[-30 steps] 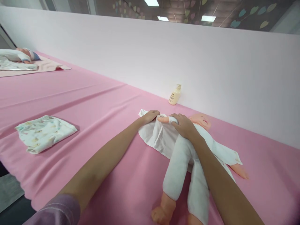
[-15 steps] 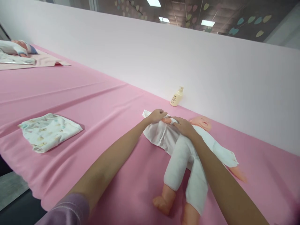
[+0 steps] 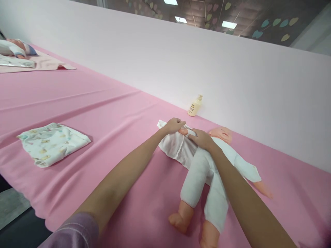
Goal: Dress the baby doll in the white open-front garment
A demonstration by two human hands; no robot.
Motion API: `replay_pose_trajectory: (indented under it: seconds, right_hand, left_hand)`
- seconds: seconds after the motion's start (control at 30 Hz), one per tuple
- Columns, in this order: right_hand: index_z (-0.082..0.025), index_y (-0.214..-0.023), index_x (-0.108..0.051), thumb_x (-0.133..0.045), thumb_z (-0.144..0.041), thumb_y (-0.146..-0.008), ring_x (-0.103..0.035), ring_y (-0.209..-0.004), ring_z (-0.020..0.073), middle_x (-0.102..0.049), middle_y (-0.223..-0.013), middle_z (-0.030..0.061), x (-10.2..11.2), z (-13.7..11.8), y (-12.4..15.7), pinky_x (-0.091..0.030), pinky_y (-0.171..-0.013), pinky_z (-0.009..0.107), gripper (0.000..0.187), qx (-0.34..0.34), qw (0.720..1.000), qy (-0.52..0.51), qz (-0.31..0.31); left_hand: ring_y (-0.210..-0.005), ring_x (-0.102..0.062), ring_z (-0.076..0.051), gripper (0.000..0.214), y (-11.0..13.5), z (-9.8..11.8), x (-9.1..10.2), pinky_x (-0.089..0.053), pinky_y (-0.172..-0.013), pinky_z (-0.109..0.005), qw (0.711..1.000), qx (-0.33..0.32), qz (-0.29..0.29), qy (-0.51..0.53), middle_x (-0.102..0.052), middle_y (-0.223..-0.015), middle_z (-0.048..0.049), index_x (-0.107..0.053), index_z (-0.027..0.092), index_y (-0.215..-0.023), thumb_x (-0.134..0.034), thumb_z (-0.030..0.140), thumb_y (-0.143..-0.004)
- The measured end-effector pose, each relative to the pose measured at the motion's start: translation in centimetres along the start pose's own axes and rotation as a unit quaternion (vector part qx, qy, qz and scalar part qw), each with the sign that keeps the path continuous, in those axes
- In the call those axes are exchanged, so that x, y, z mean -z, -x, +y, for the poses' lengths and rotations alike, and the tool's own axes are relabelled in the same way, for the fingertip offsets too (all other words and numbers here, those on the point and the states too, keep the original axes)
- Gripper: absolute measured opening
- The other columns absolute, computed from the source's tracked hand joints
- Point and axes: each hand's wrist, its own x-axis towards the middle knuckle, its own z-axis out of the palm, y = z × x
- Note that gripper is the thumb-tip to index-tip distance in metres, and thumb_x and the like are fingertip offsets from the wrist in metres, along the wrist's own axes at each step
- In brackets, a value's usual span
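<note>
A baby doll (image 3: pixel 222 135) in white clothes lies on its back on the pink table cover (image 3: pixel 103 113), feet toward me. A white cloth (image 3: pixel 173 147) is spread under its left side. My left hand (image 3: pixel 173 125) is closed on the edge of that white cloth beside the doll's small hand (image 3: pixel 183 131). On the doll's sleeved arm rests my right hand (image 3: pixel 202 139), with fingers curled around the sleeve near the wrist.
A folded patterned cloth (image 3: pixel 51 142) lies at the left on the pink cover. A small cream pump bottle (image 3: pixel 194 106) stands against the pale wall (image 3: pixel 232 79). A second doll (image 3: pixel 15 49) lies on a pink blanket at the far left. The table's front edge drops off at lower left.
My left hand has shifted right along the cloth edge and closed up against the doll's hand. My right hand stays on the doll's arm. The view has drifted slightly.
</note>
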Motion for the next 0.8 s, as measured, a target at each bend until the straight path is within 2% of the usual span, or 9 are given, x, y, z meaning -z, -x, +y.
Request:
replay_pose_trajectory:
  seconds: [0.1, 0.23, 0.37, 0.57, 0.8]
  right_hand:
    - [-0.023, -0.115, -0.072, -0.055, -0.068, -0.100, -0.070, -0.105, 0.0279, -0.078, -0.122, 0.0088, 0.01, -0.12, 0.22, -0.048, -0.084, 0.034, 0.050, 0.009, 1.000, -0.008, -0.002]
    - [-0.023, -0.096, -0.065, -0.053, -0.081, -0.097, -0.068, -0.091, 0.0253, -0.078, -0.104, 0.0080, 0.07, -0.36, 0.43, -0.044, -0.074, 0.033, 0.059, 0.000, 1.000, -0.007, 0.014]
    - [-0.023, -0.086, -0.057, -0.050, -0.081, -0.098, -0.066, -0.085, 0.0239, -0.076, -0.096, 0.0079, -0.08, -0.23, 0.34, -0.041, -0.070, 0.032, 0.060, -0.006, 1.000, -0.010, 0.025]
    - [-0.023, -0.090, -0.057, -0.045, -0.079, -0.101, -0.069, -0.090, 0.0268, -0.077, -0.105, 0.0118, -0.37, -0.04, 0.12, -0.043, -0.075, 0.034, 0.059, -0.028, 0.999, 0.020, 0.012]
    - [-0.021, -0.092, -0.061, -0.042, -0.072, -0.106, -0.069, -0.095, 0.0277, -0.076, -0.107, 0.0133, -0.58, -0.10, -0.43, -0.044, -0.076, 0.034, 0.056, 0.012, 0.996, 0.081, -0.018]
  left_hand:
    - [-0.057, -0.041, -0.012, 0.040, -0.08, -0.08, -0.02, -0.032, -0.056, -0.029, 1.000, -0.004, 0.007, -0.007, -0.041, -0.060, 0.0035, -0.042, 0.022, -0.061, -0.065, 0.037, -0.089]
    - [-0.060, -0.044, -0.012, 0.039, -0.16, -0.33, 0.11, -0.034, -0.059, -0.028, 1.000, -0.007, 0.014, -0.013, -0.043, -0.061, 0.0037, -0.042, 0.022, -0.061, -0.063, 0.038, -0.090]
    - [-0.062, -0.046, -0.013, 0.038, 0.00, -0.39, 0.25, -0.035, -0.061, -0.027, 0.999, -0.005, 0.028, -0.020, -0.046, -0.062, 0.0031, -0.044, 0.021, -0.061, -0.062, 0.039, -0.090]
    - [-0.059, -0.042, -0.012, 0.038, 0.34, 0.10, 0.35, -0.032, -0.059, -0.028, 0.998, -0.013, 0.043, -0.032, -0.041, -0.057, 0.0043, -0.043, 0.022, -0.059, -0.063, 0.037, -0.087]
    - [-0.066, -0.051, -0.015, 0.027, 0.69, 0.55, 0.23, -0.036, -0.063, -0.029, 0.996, -0.032, 0.062, -0.052, -0.056, -0.063, 0.0023, -0.055, 0.021, -0.064, -0.067, 0.035, -0.083]
